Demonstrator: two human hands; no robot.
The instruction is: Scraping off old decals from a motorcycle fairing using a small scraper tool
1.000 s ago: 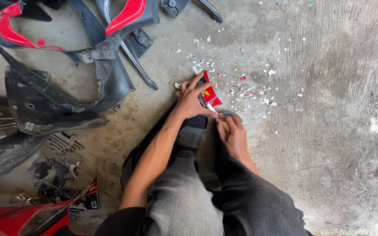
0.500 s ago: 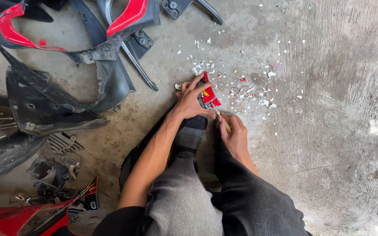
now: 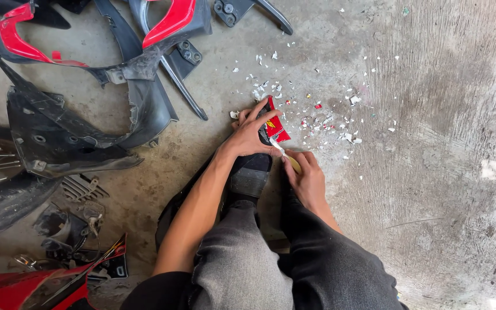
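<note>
Glossy red plastic panel (image 3: 277,125), rough concrete floor (image 3: 431,172)

Two hands are seen: the left hand (image 3: 252,133) and the right hand (image 3: 306,179). One red panel (image 3: 277,127) and one yellow-handled blade (image 3: 290,160) are counted; the scattered chips (image 3: 327,119) are too many to count.
</note>
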